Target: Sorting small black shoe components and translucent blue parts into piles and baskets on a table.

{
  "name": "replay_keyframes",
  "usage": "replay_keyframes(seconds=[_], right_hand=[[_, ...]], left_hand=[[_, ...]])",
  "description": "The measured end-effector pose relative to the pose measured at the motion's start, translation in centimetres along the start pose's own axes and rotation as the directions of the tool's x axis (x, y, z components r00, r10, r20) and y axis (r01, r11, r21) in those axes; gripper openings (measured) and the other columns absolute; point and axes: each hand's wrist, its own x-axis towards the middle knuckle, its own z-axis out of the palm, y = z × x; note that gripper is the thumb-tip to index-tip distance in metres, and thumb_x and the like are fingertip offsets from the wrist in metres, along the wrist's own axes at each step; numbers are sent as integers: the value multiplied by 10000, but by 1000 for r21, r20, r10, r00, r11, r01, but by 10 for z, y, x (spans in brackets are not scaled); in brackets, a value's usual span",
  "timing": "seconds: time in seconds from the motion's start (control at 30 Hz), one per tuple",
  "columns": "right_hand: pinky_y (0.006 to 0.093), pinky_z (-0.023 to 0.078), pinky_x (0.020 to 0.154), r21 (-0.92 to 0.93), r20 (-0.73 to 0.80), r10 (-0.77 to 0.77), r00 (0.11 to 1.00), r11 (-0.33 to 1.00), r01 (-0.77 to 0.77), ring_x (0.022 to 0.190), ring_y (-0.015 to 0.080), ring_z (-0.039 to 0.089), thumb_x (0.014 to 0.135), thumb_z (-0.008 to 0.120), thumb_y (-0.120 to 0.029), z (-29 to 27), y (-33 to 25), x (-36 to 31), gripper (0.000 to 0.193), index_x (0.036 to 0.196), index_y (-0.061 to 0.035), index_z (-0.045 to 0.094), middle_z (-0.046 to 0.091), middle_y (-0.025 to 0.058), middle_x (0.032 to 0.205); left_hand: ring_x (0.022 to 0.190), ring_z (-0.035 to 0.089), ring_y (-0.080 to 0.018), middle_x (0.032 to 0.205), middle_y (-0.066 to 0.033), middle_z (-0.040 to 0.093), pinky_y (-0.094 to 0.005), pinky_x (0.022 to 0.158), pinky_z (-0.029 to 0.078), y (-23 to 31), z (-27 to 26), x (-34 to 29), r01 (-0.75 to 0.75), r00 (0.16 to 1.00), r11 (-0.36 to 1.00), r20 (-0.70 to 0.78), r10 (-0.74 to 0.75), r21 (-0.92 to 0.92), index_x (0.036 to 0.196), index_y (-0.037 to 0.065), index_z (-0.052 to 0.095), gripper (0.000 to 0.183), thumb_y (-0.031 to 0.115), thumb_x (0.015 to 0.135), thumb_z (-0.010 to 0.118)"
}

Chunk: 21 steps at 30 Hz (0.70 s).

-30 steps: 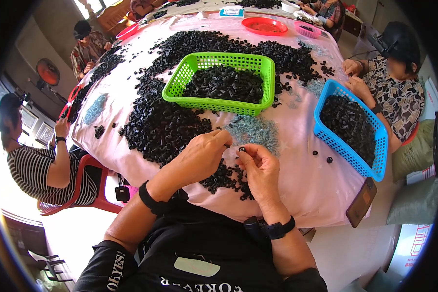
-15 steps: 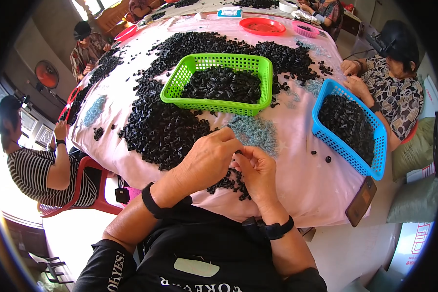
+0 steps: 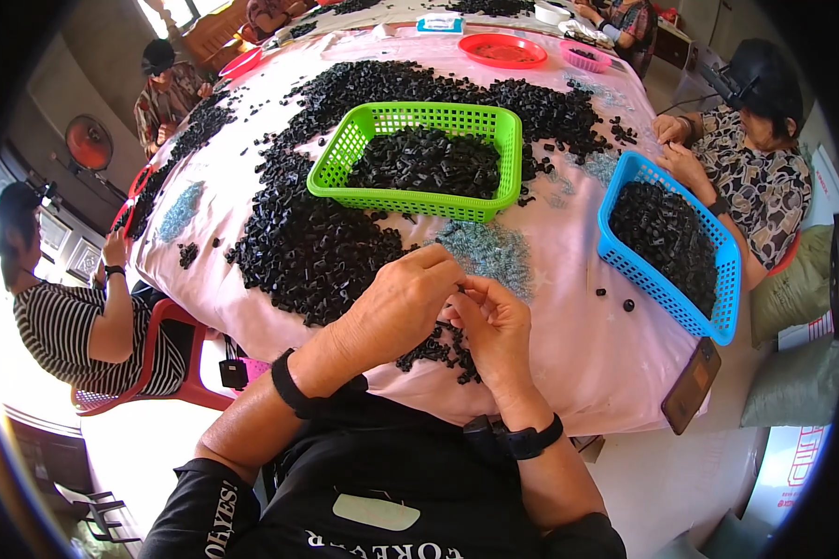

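Observation:
Above the near edge of the table, my left hand (image 3: 396, 296) and my right hand (image 3: 496, 331) meet fingertip to fingertip. Both are closed in a pinch on a small black plastic part (image 3: 460, 291), mostly covered by the fingers. Below them lies a small cluster of black parts (image 3: 438, 352). A big heap of the same parts (image 3: 312, 247) spreads to the left of my hands. Just beyond my fingers is a pile of small clear bluish pieces (image 3: 489, 256). A green basket (image 3: 410, 200) of black parts stands behind that pile.
A blue basket (image 3: 671, 303) of black parts stands at the right, with a phone (image 3: 692, 385) at the table edge near it. Farther back are a red tray (image 3: 502, 51) and a pink bowl (image 3: 584, 58). Other people sit around the pink tablecloth (image 3: 578, 373).
My hands stay in place, with only a slight shift of the fingers around the black part. Baskets and heaps look the same.

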Motion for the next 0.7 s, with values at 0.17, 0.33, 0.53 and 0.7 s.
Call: replay_keyframes(seconds=[0.17, 0.33, 0.53, 0.7], right_hand=[[213, 558, 694, 115, 4, 37, 999, 993, -37, 749, 80, 671, 955, 637, -19, 0, -4, 0, 143, 1083, 28, 681, 696, 34, 885], [209, 551, 683, 139, 5, 53, 999, 989, -53, 747, 82, 668, 964, 640, -45, 0, -10, -2, 122, 1058, 17, 688, 695, 30, 870], [210, 537, 669, 190, 18, 81, 997, 978, -83, 733, 88, 670, 969, 638, -66, -1, -11, -3, 124, 1047, 15, 690, 704, 38, 851], [206, 524, 660, 262, -23, 137, 990, 957, -126, 728, 93, 674, 966, 641, -73, -3, -15, -2, 130, 1046, 16, 691, 716, 55, 860]], left_hand=[[854, 643, -373, 949, -174, 616, -406, 734, 539, 3, 2, 0, -50, 997, 998, -63, 48, -29, 991, -38, 668, 214, -88, 809, 568], [865, 649, -355, 961, -171, 625, -399, 745, 548, 2, 4, 2, -102, 992, 994, -67, 104, 29, 1049, -12, 686, 313, -106, 780, 558], [844, 654, -356, 954, -184, 645, -412, 737, 550, 7, 4, 3, -88, 992, 996, -92, 89, 15, 1169, -6, 642, 390, -101, 796, 577], [861, 658, -365, 1030, -189, 643, -408, 765, 556, 5, 2, 0, -18, 995, 998, -102, 12, -59, 1171, -21, 635, 382, -45, 790, 648]])
